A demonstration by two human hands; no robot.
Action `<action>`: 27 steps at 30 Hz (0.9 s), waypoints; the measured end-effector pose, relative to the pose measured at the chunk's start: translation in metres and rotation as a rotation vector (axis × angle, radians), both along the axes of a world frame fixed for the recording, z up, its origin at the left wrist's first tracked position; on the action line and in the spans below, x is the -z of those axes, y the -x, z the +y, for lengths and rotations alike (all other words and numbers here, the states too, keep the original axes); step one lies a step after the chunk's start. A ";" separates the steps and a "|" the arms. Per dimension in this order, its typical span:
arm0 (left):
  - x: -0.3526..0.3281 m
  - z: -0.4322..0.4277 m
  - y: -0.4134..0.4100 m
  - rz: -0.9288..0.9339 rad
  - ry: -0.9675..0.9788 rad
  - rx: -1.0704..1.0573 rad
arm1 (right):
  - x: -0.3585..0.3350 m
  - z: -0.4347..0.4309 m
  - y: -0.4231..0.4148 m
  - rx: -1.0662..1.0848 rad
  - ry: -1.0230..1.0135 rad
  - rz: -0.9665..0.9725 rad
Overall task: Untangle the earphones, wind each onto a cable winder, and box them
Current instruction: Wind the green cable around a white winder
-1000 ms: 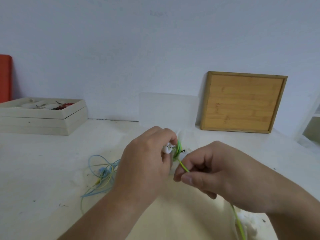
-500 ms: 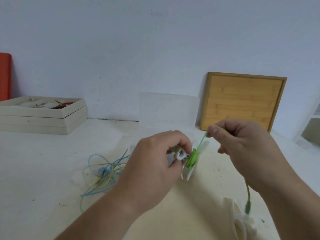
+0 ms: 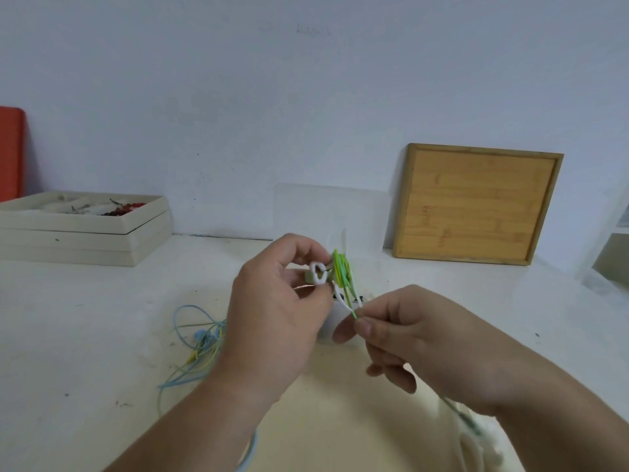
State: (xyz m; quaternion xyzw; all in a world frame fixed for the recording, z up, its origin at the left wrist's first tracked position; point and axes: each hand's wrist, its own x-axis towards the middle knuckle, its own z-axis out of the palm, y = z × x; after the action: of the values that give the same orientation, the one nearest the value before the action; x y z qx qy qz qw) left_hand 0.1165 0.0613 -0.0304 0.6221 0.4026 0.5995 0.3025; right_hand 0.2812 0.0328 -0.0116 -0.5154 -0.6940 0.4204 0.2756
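Leftmost, a red panel (image 3: pixel 10 155) at the frame edge, against the wall. Next, stacked beige trays (image 3: pixel 85 233) on the table (image 3: pixel 68 335); the top one holds small items, too small to tell. Tangle (image 3: pixel 200 338) of blue and yellow earphone cords lies loose on the table, its right side hidden behind the left forearm. Clear sheet (image 3: pixel 326 212) leans on the wall behind the hands; wooden board (image 3: pixel 476 206) leans there further right.

Left hand (image 3: pixel 272 321), held above the table at centre, thumb and fingers pinching the white winder (image 3: pixel 320 272). Green cable (image 3: pixel 342 272) is coiled just right of that white part, touching it. Right hand (image 3: pixel 425 342), below and right of the coil, thumb and forefinger pinching the cable's free strand.

Half a second ago this hand was above the coil, drawing the strand upward; now it sits lower, with the strand pulled down.

Coil shows edge-on, long axis near upright, top leaning a little left. Strand runs down and right to the fingertips; the rest trails from under the right wrist toward the lower right corner.
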 end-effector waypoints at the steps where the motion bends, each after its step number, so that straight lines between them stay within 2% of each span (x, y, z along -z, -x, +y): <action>1: 0.001 0.001 0.000 0.021 -0.004 -0.034 | -0.001 -0.001 -0.001 -0.021 0.012 -0.011; 4: 0.001 0.001 0.001 0.111 -0.034 -0.113 | -0.003 -0.003 0.000 -0.056 0.031 -0.062; 9: 0.000 -0.001 0.002 0.281 -0.167 -0.202 | -0.008 -0.003 -0.001 -0.054 -0.087 -0.155; 13: 0.000 0.000 0.004 0.305 -0.171 -0.204 | -0.009 -0.004 -0.001 -0.052 -0.168 -0.200; 17: -0.001 -0.001 0.005 0.331 -0.170 -0.171 | -0.014 -0.004 -0.007 -0.002 -0.228 -0.143; 23: 0.001 -0.005 0.001 0.523 -0.302 -0.162 | -0.013 -0.010 0.002 -0.167 -0.203 -0.151; 27: -0.001 -0.007 0.000 0.575 -0.312 -0.069 | -0.020 -0.008 -0.009 0.033 -0.285 -0.012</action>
State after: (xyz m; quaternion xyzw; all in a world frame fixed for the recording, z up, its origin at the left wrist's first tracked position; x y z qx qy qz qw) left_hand 0.1162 0.0538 -0.0293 0.7908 0.3956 0.4636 0.0567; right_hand 0.2906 0.0250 0.0084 -0.4849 -0.7398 0.3097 0.3486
